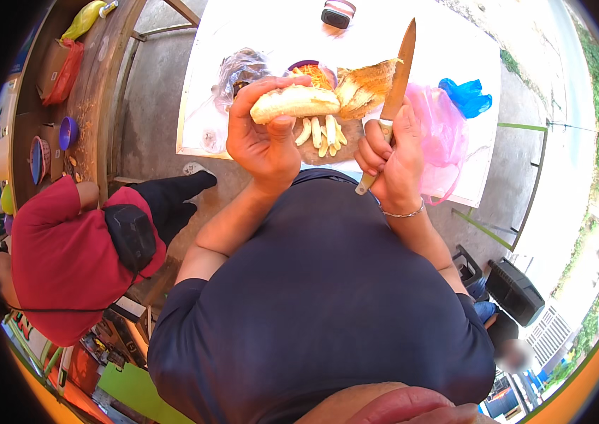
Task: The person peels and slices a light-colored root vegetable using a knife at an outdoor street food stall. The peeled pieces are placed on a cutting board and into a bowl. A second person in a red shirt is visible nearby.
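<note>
My left hand (265,138) grips a peeled banana (295,104) between thumb and fingers, raised over the table. A yellow-brown banana peel (367,87) spreads from the banana's right end toward the knife blade; whether it is still attached I cannot tell. My right hand (397,153) is closed around the pale handle of a kitchen knife (401,69), its blade pointing up and away from me. Beneath the banana, several pieces of peeled banana (318,132) lie on a round wooden board (351,132). Behind sits a purple bowl (334,80) of orange shreds, partly hidden by my fingers and the peel.
On the white table (273,32) are a clear plastic bag (241,66) with dark contents, a pink plastic bag (440,138), a blue plastic bag (466,98) and a small dark-ended container (337,14). A person in red (66,259) stands left beside a wooden counter (85,90). Another person (503,328) sits behind right.
</note>
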Tool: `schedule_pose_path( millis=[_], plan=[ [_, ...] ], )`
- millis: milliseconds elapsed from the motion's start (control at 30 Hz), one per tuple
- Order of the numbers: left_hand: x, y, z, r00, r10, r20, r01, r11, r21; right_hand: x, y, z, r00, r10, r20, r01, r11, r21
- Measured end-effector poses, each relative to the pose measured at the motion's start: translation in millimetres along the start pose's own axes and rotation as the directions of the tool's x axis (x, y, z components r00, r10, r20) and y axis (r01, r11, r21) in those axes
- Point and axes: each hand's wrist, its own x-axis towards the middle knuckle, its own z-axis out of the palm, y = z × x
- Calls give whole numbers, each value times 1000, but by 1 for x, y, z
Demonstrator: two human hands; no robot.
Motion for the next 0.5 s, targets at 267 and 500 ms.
schedule_pose_path(
  millis=[267,500],
  plan=[
    [5,2,-8,920,-384,-73,342,882,-324,0,3,-3,1000,-14,-21,15,999,35],
    [11,-8,-12,537,-813,224,686,267,-677,1,5,-4,990,-124,61,132,977,-170]
  ],
)
